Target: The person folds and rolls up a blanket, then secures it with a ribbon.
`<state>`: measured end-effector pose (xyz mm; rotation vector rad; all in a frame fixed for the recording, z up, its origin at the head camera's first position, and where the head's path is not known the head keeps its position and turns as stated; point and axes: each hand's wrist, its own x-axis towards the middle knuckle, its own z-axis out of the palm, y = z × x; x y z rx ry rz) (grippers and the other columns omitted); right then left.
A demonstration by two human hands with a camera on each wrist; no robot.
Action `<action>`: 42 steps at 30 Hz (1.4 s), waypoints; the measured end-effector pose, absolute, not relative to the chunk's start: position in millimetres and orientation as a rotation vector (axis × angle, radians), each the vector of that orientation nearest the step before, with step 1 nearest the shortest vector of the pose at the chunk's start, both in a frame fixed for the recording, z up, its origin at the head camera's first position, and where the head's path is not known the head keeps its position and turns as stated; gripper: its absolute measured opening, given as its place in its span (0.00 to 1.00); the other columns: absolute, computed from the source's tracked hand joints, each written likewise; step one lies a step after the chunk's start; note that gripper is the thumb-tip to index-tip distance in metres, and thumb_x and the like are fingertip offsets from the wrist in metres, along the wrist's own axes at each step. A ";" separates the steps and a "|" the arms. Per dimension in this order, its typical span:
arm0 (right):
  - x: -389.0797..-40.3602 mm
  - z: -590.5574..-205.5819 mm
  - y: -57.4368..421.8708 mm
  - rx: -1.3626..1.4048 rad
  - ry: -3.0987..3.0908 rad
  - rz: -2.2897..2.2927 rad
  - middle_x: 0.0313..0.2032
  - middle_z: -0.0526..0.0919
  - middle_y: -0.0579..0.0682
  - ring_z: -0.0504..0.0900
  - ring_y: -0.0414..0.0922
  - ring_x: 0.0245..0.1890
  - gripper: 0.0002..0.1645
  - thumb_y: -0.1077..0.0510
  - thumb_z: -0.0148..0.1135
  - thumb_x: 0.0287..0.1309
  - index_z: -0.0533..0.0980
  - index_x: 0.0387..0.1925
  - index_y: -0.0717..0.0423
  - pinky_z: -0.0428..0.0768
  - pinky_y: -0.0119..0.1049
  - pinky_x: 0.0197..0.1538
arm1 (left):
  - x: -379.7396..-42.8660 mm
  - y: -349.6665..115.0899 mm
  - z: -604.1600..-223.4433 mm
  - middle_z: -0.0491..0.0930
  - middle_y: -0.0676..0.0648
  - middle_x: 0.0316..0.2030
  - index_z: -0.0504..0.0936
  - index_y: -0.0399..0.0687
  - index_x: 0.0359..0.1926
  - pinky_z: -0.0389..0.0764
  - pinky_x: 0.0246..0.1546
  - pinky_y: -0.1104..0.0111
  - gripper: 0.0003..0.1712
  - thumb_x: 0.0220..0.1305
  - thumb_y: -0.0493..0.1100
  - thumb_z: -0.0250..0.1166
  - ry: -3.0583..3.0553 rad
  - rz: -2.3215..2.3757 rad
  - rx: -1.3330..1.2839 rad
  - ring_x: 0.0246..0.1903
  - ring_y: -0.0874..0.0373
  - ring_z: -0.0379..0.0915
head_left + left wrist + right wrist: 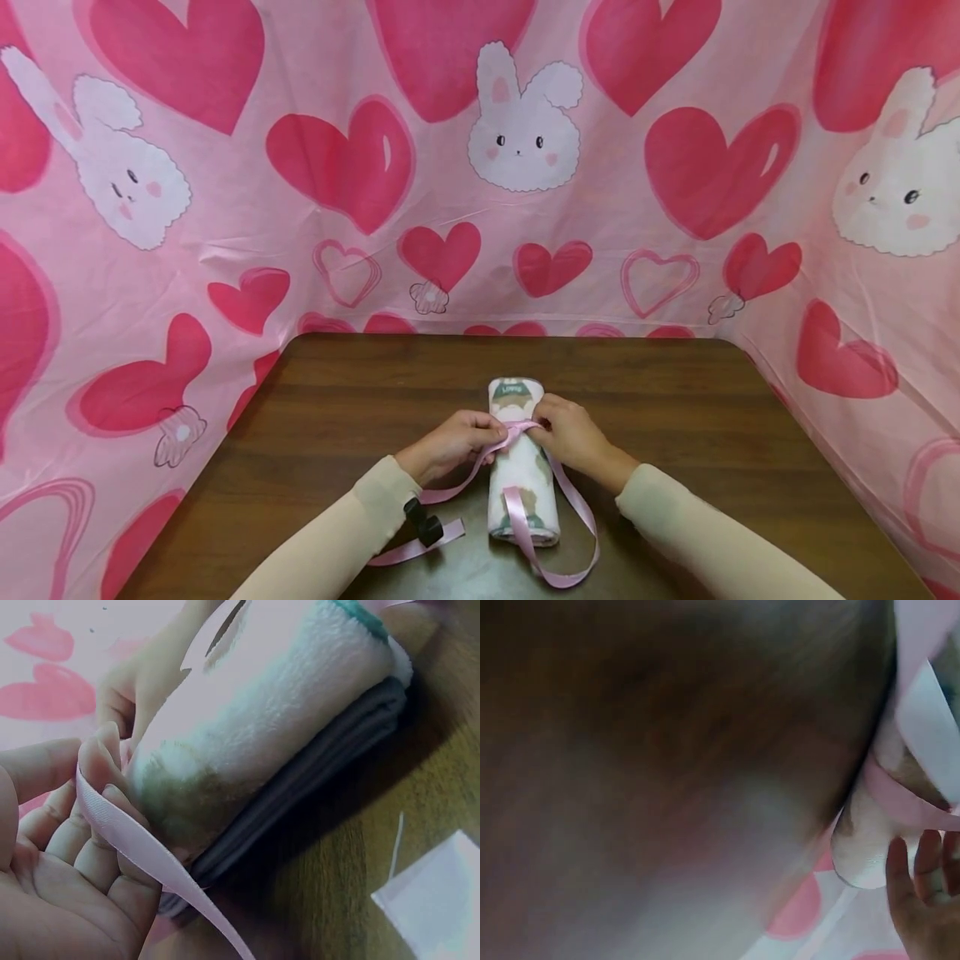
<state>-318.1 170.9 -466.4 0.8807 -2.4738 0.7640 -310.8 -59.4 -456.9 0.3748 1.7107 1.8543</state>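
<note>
A rolled, fluffy white cloth [522, 479] with a printed pattern lies lengthwise on the table, and a darker grey layer shows along its underside in the left wrist view. A pink satin ribbon [517, 427] passes around it, crossing on top above its middle. My left hand [453, 442] is at the roll's left side and pinches one length of the ribbon [135, 844] between thumb and finger. On the right side, my right hand [576, 432] holds the ribbon close to the crossing; its fingertips are partly hidden. In the right wrist view the ribbon [904, 799] wraps the roll [864, 851].
One loose ribbon tail [420, 546] lies left of the roll, its cut end trailing a thread in the left wrist view. Another tail [573, 575] loops over the roll's near end. The brown wooden table [360, 400] meets pink heart-print cloth [345, 167] on several sides.
</note>
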 end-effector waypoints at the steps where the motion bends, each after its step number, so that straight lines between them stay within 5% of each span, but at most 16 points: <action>1: -318.4 -466.2 171.9 0.896 -2.495 0.823 0.27 0.72 0.38 0.71 0.36 0.25 0.12 0.61 0.72 0.48 0.75 0.22 0.46 0.72 0.32 0.30 | -311.2 -60.0 -457.5 0.80 0.46 0.27 0.81 0.36 0.37 0.74 0.26 0.69 0.07 0.68 0.37 0.60 1.712 1.853 0.371 0.22 0.59 0.72; 7: -313.6 -461.0 183.5 0.941 -2.594 1.145 0.29 0.76 0.36 0.73 0.37 0.29 0.02 0.56 0.71 0.55 0.84 0.31 0.47 0.73 0.32 0.32 | -312.3 -62.2 -459.4 0.80 0.47 0.27 0.81 0.33 0.37 0.72 0.25 0.70 0.08 0.67 0.36 0.60 1.729 1.846 0.388 0.23 0.59 0.71; 14: -298.4 -458.3 201.9 1.089 -2.728 0.810 0.34 0.74 0.40 0.72 0.37 0.29 0.24 0.49 0.61 0.65 0.77 0.59 0.56 0.74 0.33 0.34 | -312.0 -63.5 -458.2 0.79 0.47 0.27 0.80 0.32 0.38 0.72 0.26 0.69 0.08 0.67 0.36 0.61 1.721 1.850 0.389 0.22 0.60 0.71; 18: -295.5 -459.2 204.3 1.075 -2.835 0.660 0.47 0.80 0.50 0.79 0.44 0.43 0.31 0.43 0.54 0.69 0.70 0.66 0.56 0.78 0.43 0.47 | -312.3 -64.8 -458.5 0.79 0.46 0.26 0.80 0.32 0.38 0.73 0.27 0.68 0.08 0.67 0.36 0.61 1.725 1.854 0.374 0.22 0.59 0.71; 21: -300.6 -461.4 201.6 1.049 -2.819 0.738 0.49 0.80 0.52 0.79 0.46 0.48 0.29 0.45 0.52 0.71 0.72 0.64 0.59 0.76 0.46 0.51 | -312.6 -66.6 -460.2 0.79 0.46 0.27 0.81 0.32 0.38 0.72 0.26 0.69 0.08 0.67 0.37 0.60 1.739 1.855 0.365 0.22 0.59 0.71; 26: -315.9 -464.3 195.7 0.922 -2.682 0.995 0.35 0.77 0.41 0.75 0.39 0.33 0.12 0.58 0.58 0.67 0.83 0.48 0.55 0.75 0.36 0.37 | -313.8 -69.3 -464.5 0.81 0.46 0.27 0.81 0.36 0.36 0.71 0.25 0.70 0.07 0.67 0.38 0.61 1.756 1.838 0.359 0.22 0.60 0.71; 32: -327.9 -464.5 188.6 0.744 -2.719 1.191 0.32 0.80 0.40 0.78 0.38 0.32 0.05 0.62 0.67 0.57 0.82 0.35 0.50 0.78 0.34 0.35 | -314.0 -70.4 -466.1 0.81 0.46 0.27 0.82 0.40 0.35 0.71 0.24 0.71 0.07 0.67 0.39 0.62 1.760 1.828 0.350 0.22 0.60 0.72; 38: -334.9 -460.8 183.0 0.598 -2.729 1.347 0.27 0.80 0.43 0.78 0.41 0.28 0.11 0.64 0.72 0.50 0.77 0.33 0.53 0.78 0.33 0.30 | -313.3 -71.2 -463.9 0.82 0.46 0.28 0.82 0.39 0.35 0.70 0.23 0.70 0.08 0.67 0.40 0.62 1.776 1.827 0.335 0.22 0.60 0.71; 42: -337.0 -456.4 182.5 0.587 -2.675 1.679 0.30 0.79 0.52 0.76 0.45 0.31 0.18 0.71 0.70 0.47 0.75 0.41 0.65 0.77 0.33 0.31 | -313.5 -72.1 -463.8 0.82 0.46 0.28 0.82 0.38 0.36 0.71 0.24 0.70 0.08 0.68 0.40 0.61 1.778 1.826 0.335 0.22 0.61 0.72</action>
